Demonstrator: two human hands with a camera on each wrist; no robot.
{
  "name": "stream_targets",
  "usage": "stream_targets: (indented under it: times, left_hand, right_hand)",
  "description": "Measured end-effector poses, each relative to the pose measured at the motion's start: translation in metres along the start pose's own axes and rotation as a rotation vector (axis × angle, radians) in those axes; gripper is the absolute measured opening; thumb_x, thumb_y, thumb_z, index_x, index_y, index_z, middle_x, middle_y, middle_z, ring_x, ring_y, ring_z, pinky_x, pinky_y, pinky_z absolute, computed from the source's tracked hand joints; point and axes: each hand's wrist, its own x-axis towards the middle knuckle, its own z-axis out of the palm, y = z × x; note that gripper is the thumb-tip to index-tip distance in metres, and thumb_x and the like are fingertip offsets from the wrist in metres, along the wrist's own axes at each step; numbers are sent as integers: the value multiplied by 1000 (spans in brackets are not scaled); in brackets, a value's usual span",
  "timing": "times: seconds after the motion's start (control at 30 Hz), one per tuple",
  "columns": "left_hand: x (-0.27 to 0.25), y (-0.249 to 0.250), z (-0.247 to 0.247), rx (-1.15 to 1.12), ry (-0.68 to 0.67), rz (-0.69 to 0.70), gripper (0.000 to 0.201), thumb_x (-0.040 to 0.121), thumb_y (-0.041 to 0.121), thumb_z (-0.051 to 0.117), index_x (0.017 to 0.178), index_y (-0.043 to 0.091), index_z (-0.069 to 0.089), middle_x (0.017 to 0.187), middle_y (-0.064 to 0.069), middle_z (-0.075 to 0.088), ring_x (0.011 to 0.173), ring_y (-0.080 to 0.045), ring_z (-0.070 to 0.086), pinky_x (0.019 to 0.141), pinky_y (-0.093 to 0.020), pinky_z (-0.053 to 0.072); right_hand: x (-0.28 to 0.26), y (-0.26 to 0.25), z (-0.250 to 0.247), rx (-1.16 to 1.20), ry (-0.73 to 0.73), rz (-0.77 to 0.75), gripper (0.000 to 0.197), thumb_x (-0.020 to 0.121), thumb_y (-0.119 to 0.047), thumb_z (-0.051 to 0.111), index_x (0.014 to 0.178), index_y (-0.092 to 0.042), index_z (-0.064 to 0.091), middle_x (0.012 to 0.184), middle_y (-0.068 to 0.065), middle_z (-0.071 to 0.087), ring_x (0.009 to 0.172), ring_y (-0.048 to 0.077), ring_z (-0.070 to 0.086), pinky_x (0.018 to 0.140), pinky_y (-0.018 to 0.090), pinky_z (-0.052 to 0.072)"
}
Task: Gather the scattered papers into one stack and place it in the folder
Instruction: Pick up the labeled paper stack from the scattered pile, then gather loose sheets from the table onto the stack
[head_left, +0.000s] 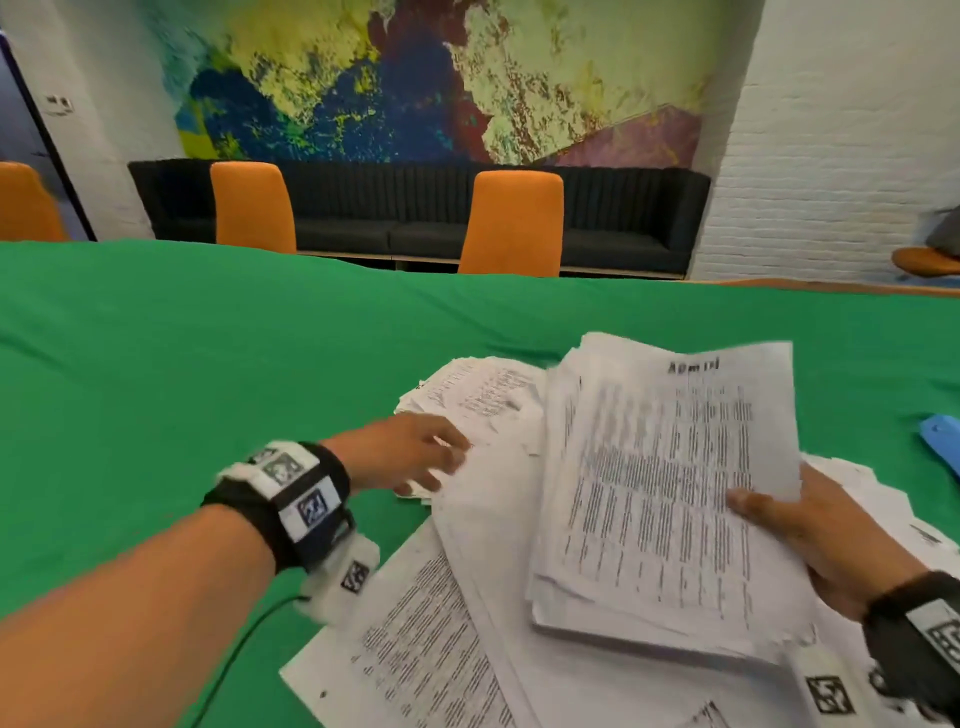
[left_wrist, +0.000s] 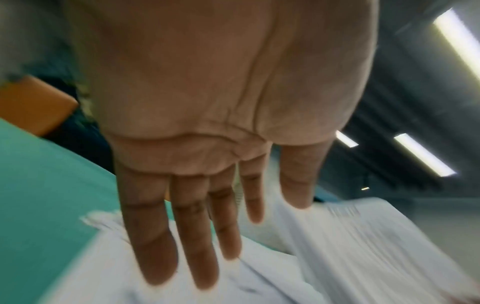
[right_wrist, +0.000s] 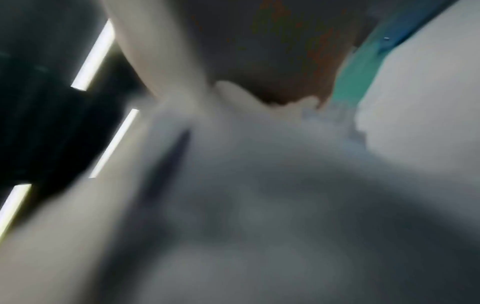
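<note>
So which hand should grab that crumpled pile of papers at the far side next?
The left hand, probably. Its fingers are straight and free, already beside the far pile of papers. The right hand is busy gripping the gathered stack, so it is less free to reach.

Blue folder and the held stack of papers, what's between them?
Bare green tablecloth separates the blue folder from the held stack, in the head view.
</note>
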Motion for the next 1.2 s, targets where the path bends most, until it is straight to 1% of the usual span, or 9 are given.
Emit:
stream_targets:
  times: [0.1, 0.2, 0.4, 0.53, 0.6, 0.73, 0.87, 1.1, 1.2]
  left_hand:
    - [45, -23, -38, -90, 220, -181, 20, 101, 22, 54, 117, 17, 65, 112, -6, 71, 87, -21, 71, 65, -30, 53]
    - [81, -40, -49, -298, 343, -348, 26, 102, 18, 53, 124, 5, 57, 104, -12, 68, 72, -22, 65, 62, -31, 51]
    - [149, -35, -34, -684, 466, -426, 42, 98, 20, 63, 135, 10, 46, 112, -27, 65, 97, -40, 70, 88, -48, 59]
    - [176, -19, -29, -794, 487, -478, 18, 95, 22, 65, 98, 7, 54, 100, -23, 64, 91, -35, 66, 96, -47, 56]
    - [186, -17, -26, -840, 513, -481, 16, 94, 22, 67, 96, 11, 56, 98, -21, 65, 87, -33, 66, 89, -43, 58]
    - [210, -23, -19, -977, 577, -425, 45, 74, 16, 79, 113, 7, 58, 94, -20, 69, 82, -31, 66, 89, -44, 55]
    - [223, -21, -5, -1032, 648, -407, 33, 87, 12, 75, 110, 7, 52, 82, -16, 60, 75, -29, 69, 82, -50, 61]
    - [242, -11, 10, -750, 551, -395, 34, 86, 34, 77, 98, 5, 65, 55, -4, 52, 42, -19, 47, 39, -21, 42]
    - [247, -1, 17, -460, 530, -372, 30, 87, 24, 76, 90, -3, 62, 59, -16, 67, 52, -28, 64, 49, -32, 56]
  right_hand:
    - [11, 16, 3, -35, -25, 113, 63, 68, -18, 78, 127, -11, 58, 106, 18, 77, 92, 42, 75, 86, 65, 57]
    - [16, 35, 4, -72, -41, 238, 80, 57, -28, 96, 126, -15, 57, 106, 23, 75, 95, 47, 72, 89, 66, 55]
    - [35, 52, -10, -283, -19, 227, 126, 18, -77, 88, 129, -25, 57, 105, 4, 79, 93, 28, 76, 88, 47, 59]
    - [34, 49, -10, -288, -20, 221, 124, 12, -79, 85, 122, -28, 60, 99, 0, 80, 89, 24, 77, 84, 41, 59]
    - [33, 47, -10, -276, -21, 206, 112, 23, -73, 89, 121, -28, 60, 99, -2, 80, 89, 21, 77, 81, 37, 59]
    - [36, 46, -11, -287, -15, 197, 48, 82, -24, 80, 125, -28, 60, 99, -13, 79, 88, 9, 76, 81, 29, 57]
    - [37, 50, -15, -299, -14, 198, 38, 88, -19, 75, 121, -32, 61, 101, -17, 78, 90, 5, 75, 82, 27, 55]
    - [40, 54, -16, -286, -17, 175, 36, 90, -18, 73, 119, -35, 59, 102, -20, 77, 92, 3, 74, 81, 24, 53]
    - [43, 58, -18, -305, -22, 161, 40, 89, -22, 74, 121, -38, 57, 103, -27, 75, 93, -2, 73, 79, 19, 53]
